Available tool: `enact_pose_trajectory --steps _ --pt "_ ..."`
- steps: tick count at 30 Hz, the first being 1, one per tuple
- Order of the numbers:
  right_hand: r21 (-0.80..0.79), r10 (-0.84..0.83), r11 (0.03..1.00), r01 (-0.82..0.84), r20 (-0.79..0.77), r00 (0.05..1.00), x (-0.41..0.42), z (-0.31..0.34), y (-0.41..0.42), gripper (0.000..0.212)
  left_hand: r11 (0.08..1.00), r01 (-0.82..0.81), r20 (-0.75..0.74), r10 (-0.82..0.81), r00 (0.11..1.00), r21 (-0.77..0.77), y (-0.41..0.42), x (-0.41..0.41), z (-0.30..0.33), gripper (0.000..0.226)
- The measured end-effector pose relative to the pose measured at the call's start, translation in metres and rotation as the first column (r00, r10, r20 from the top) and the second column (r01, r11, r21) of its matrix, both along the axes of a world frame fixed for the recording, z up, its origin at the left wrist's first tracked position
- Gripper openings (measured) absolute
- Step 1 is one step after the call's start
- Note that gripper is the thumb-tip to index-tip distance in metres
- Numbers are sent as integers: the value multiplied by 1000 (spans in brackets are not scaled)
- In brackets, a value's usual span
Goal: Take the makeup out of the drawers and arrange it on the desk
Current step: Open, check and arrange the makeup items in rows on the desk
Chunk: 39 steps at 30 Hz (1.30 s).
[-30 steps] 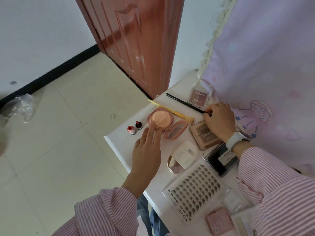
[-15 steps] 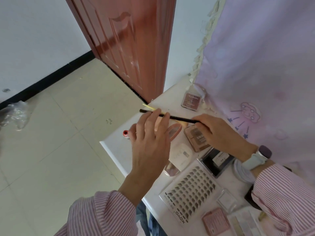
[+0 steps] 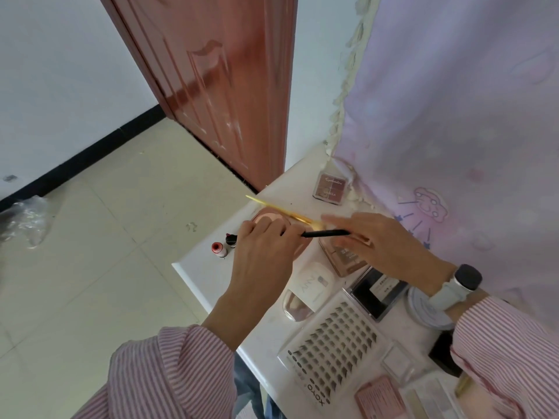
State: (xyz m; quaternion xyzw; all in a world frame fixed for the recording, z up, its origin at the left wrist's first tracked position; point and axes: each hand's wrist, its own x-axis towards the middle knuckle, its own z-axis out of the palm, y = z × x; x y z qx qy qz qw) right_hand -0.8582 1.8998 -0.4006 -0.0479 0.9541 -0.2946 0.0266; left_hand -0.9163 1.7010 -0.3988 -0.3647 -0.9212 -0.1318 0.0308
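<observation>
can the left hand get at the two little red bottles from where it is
Probably yes: the bottles stand in the open just beside the left hand, nothing between. But its fingers grip the black brush, so it's occupied.

Glossy white desk (image 3: 193, 276), striped cloth sleeve (image 3: 169, 367)

Bright, even daylight, soft; source not visible. Shadows faint: a weak one under the hands on the table (image 3: 193, 276). Glossy door (image 3: 211, 86) shows streaky white glare on its panels. Curtain (image 3: 453, 116) looks washed out, low contrast. Wide-angle distortion is strong: door edges and the skirting line lean and bow toward the frame edges. Motion blur on the right hand (image 3: 390, 246), fingertips smeared; the black brush (image 3: 325, 233) is soft too. Left hand (image 3: 266, 255) sharper. Lash tray (image 3: 332, 343) is crisp.
</observation>
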Motion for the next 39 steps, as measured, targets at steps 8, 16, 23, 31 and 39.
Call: enact_pose_trajectory --steps 8,16,23,31,39 --pt "-423 -334 815 395 214 918 -3 5 -15 17 526 -732 869 -29 493 433 14 -15 25 15" --pt "-449 -258 841 302 158 953 -20 16 -47 11 283 -861 874 -378 305 422 28 -18 29 16" --pt "-105 -515 848 519 59 855 -40 -10 -21 26 614 -636 736 128 665 467 3 -1 5 25" --pt "282 -416 878 387 49 908 -51 -62 -22 28 808 -490 473 308 826 329 -45 36 -57 27" --pt "175 -360 923 344 70 930 -44 -58 -16 28 928 -284 218 233 948 242 -55 45 -95 32"
